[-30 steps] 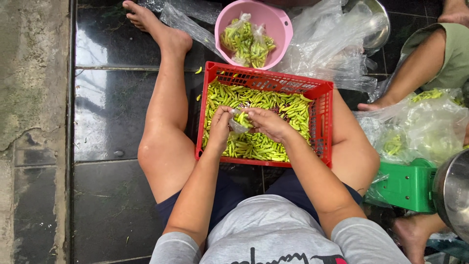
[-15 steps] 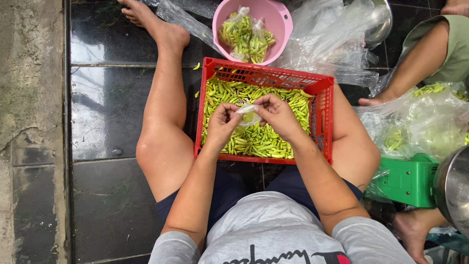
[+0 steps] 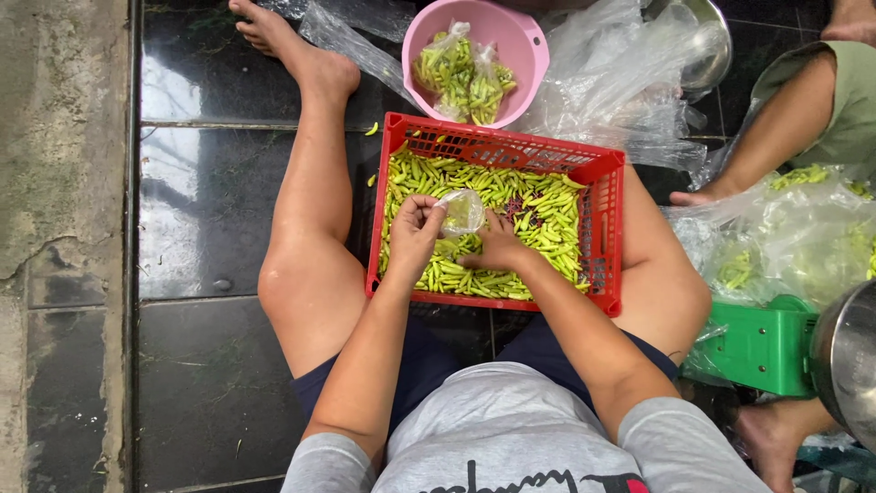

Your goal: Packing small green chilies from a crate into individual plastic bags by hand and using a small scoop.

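Pink bowl [image 3: 525, 41], green stool [image 3: 757, 347], steel pot [image 3: 849, 361].

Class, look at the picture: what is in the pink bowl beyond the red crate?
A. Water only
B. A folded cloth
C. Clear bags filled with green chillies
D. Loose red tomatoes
C: the pink bowl beyond the red crate holds clear bags of green chillies, knotted at the top.

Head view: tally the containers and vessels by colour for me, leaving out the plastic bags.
Red: 1, the crate of green chillies, where the left hand holds a small clear bag and the right hand rests on the chillies.
Pink: 1, the basin with bagged chillies.
Silver: 2, the metal bowl at the top and the metal pot at the right edge.
Total: 4
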